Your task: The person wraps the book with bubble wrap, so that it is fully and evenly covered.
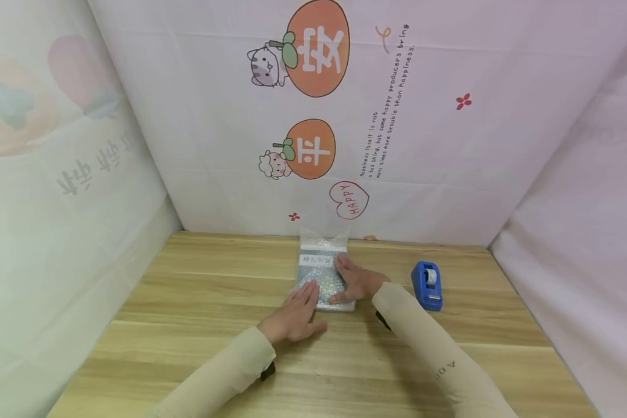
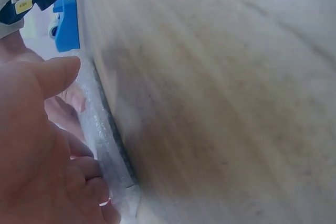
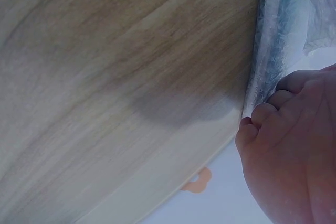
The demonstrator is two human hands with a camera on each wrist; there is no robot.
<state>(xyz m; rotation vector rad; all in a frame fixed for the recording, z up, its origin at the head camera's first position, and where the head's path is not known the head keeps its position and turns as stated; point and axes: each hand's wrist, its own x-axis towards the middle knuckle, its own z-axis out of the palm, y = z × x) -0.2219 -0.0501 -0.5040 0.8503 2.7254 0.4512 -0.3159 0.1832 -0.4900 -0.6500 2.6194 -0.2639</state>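
A flat, book-like item in clear bubble wrap [image 1: 321,276] lies near the back edge of the table, its blue and white cover showing through. My left hand [image 1: 294,317] rests its straight fingers on the package's lower left corner, the thumb spread out over the wood. On the right side, my right hand [image 1: 361,282] lays its fingers along the edge, with the thumb lower down on the wrap. In the left wrist view the wrapped side [image 2: 107,135] runs beside the left fingers. The right wrist view shows crinkled wrap [image 3: 273,40] by the right fingertips.
A blue tape dispenser [image 1: 426,285] with a roll in it stands to the right of the package. The wooden table [image 1: 204,302] meets a printed white cloth [image 1: 230,197] at the back, and cloth also hangs at both sides. Loose wrap reaches the back cloth.
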